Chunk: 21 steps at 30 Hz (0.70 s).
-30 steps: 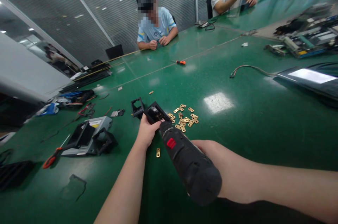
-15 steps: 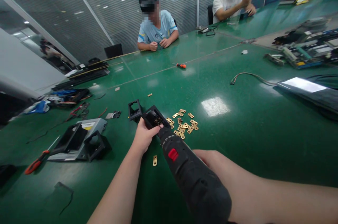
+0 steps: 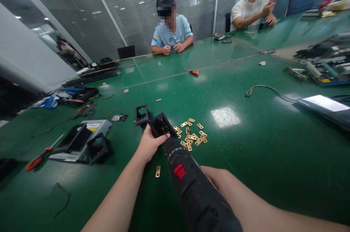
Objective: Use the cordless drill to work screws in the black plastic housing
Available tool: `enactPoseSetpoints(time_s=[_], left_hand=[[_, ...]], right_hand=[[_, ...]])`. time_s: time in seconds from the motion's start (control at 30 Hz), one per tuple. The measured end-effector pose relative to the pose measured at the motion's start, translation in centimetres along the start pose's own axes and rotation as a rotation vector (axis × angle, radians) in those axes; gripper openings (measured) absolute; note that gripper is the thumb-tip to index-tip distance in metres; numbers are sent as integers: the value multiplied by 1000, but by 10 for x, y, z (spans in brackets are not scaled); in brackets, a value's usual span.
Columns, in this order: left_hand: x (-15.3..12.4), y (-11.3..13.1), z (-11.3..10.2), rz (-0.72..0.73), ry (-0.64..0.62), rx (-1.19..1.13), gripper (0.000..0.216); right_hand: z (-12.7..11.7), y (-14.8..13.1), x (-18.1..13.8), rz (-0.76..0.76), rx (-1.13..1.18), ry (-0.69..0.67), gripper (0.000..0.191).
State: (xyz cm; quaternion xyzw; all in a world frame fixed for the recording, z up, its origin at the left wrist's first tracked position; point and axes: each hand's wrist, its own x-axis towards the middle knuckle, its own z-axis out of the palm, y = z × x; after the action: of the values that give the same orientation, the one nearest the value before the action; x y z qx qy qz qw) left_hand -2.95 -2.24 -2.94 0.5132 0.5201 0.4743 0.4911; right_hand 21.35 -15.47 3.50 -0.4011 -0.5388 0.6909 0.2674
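My left hand grips a black box-like plastic housing by its near side, thumb along the rim. Small brass-coloured parts show inside it. A black cordless drill with a red switch is in my right hand, its front end pointing into the housing. The drill body hides most of my right fingers. Brass plates with two holes each lie scattered just right of the housing. One more brass plate lies close to my left wrist. A second black housing stands just behind the held one.
On the left are a grey metal case, a black frame and an orange-handled screwdriver. Another screwdriver lies mid-table. A flat screen-like device and circuit boards are at right. Two people sit across the green table.
The view has shifted slightly, so the surroundings appear farther right and a little lower. My hands keep hold of the housing and drill, with the drill's front end still at the housing.
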Motion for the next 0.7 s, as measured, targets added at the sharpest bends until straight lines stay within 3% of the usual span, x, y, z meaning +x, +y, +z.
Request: enactPoseSetpoints(time_s=[0.7], left_hand=[[0,-3,-3,-3,-52,-56,67]], right_hand=[[0,-2,-6,-15,65,-12,49]])
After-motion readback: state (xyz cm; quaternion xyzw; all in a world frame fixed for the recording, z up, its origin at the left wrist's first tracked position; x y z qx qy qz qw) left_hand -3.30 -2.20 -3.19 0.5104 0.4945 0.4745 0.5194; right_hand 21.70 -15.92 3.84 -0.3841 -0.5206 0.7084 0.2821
